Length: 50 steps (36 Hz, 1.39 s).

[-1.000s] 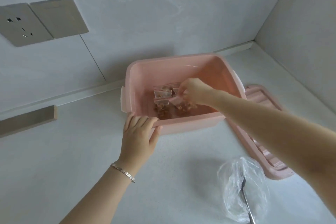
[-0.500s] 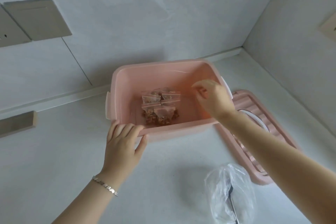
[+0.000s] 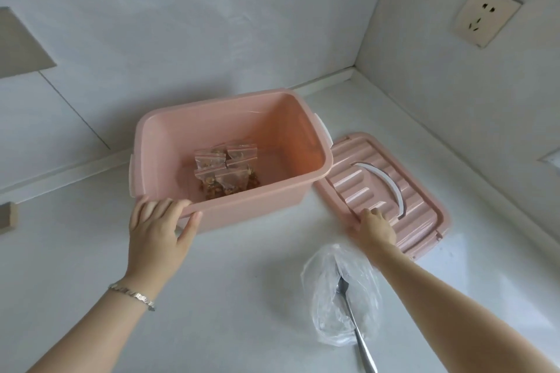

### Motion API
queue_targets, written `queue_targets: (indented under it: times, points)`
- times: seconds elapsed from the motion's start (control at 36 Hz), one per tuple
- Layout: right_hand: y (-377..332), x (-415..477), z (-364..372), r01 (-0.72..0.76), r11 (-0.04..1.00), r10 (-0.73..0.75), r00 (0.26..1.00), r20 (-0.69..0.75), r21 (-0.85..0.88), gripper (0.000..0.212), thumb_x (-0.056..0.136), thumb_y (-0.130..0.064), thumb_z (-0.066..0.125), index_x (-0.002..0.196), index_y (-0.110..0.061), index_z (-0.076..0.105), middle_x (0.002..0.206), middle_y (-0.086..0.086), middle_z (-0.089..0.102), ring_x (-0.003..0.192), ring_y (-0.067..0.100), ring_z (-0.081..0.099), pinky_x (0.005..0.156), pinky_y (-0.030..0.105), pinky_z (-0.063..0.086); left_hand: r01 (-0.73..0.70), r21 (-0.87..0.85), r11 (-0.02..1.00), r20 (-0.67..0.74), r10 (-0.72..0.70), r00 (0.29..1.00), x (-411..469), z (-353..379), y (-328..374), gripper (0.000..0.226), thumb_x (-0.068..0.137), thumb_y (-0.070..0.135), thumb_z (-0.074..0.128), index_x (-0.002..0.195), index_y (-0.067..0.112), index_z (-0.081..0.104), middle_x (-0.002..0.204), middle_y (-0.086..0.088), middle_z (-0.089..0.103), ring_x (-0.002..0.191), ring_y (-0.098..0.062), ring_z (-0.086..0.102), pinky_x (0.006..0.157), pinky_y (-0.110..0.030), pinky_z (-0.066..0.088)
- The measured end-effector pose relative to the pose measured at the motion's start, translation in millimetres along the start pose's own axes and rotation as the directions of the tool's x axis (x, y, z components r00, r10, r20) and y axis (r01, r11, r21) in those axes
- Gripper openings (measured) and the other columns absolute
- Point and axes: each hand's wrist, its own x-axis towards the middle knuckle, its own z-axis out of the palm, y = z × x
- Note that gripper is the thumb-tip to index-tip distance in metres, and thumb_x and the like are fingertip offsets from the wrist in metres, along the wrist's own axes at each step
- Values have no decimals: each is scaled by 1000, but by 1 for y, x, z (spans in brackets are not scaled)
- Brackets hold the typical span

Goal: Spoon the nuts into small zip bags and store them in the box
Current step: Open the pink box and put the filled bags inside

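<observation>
Gripping box rim, left hand fingers curled; right hand fingers pinch lid; box lengthwise left-right

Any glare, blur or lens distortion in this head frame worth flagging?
Head view: wide-angle lens skews the wall seams; soft light, faint shadows beside the pink plastic box and clear plastic bag; small glints on the ribbed pink lid; overall slightly soft.
</observation>
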Motion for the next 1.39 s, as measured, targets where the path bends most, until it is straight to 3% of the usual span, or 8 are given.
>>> queue_targets:
  times: [0.25, 0.53, 0.64, 0.75, 0.92, 1.14, 1.28, 1.39]
  points:
    - [-2, 2, 4, 39, 992, -45, 998, -45, -120, 19, 87, -26, 52, 93, -9, 59, 97, 6, 61, 88, 27, 60, 66, 30, 43, -7, 18, 1000, 10, 7, 1000, 2, -2, 1, 63, 94, 55, 23, 86, 9, 65, 74, -4, 64, 74, -28, 50, 98, -42, 30]
    - [7, -13, -79, 119, 945, -30, 959, -281, 304, 23, 80, -30, 59, 63, -14, 62, 54, -2, 55, 54, 19, 49, 44, 26, 31, -13, 19, 1000, 41, 12, 999, 3, -5, 1, 66, 94, 55, 22, 86, 7, 66, 74, -5, 65, 72, -30, 53, 96, -42, 31]
    - [-6, -34, -123, 248, 866, -71, 921, -384, 435, 18, 75, -26, 70, 73, -9, 67, 68, 6, 65, 70, 29, 58, 64, 36, 46, -6, 15, 1000, 73, 4, 997, 4, -9, 2, 66, 94, 55, 21, 85, 8, 66, 73, -4, 64, 70, -32, 56, 95, -42, 31]
    - [-24, -58, -142, 429, 813, -252, 869, -427, 393, 10, 73, -23, 73, 74, -18, 65, 71, -8, 60, 72, 19, 57, 70, 34, 46, -1, -15, 1000, 134, 3, 991, 4, -14, 0, 65, 95, 55, 18, 92, 11, 66, 78, -1, 65, 75, -30, 55, 96, -39, 30]
    - [-58, -61, -133, 741, 672, -653, 591, -473, -3, 27, 62, -21, 83, 83, -13, 68, 75, -5, 62, 62, 15, 54, 53, 19, 37, 117, -223, 968, 195, -74, 978, 1, -25, 6, 68, 92, 55, 24, 138, 6, 33, 119, -17, 53, 111, -30, 46, 103, -43, 31]
    - [-107, -54, -109, 905, 332, -931, 268, -249, -267, 39, 46, -26, 89, 77, -16, 67, 67, -7, 60, 59, 14, 54, 43, 13, 32, 273, -423, 864, 41, -283, 958, 18, -59, 10, 65, 93, 39, 38, 144, 4, 17, 144, -21, 23, 135, -27, 20, 110, -36, 21]
    - [-115, -41, -96, 942, 294, -949, 268, -163, -164, 33, 55, -22, 86, 80, -16, 65, 74, -5, 62, 66, 19, 59, 53, 16, 39, 357, -369, 858, 180, -311, 933, 34, -58, 8, 61, 95, 21, 45, 147, 17, 15, 154, -7, 10, 143, -18, 8, 109, -22, 11]
    - [-112, -36, -97, 921, 388, -899, 371, -233, -31, 25, 69, -27, 76, 88, -13, 68, 83, 3, 63, 78, 26, 60, 65, 30, 50, 408, -293, 865, 283, -330, 901, 42, -46, 1, 51, 96, 13, 40, 144, 8, 24, 156, 3, 4, 143, -16, 10, 107, -26, 22]
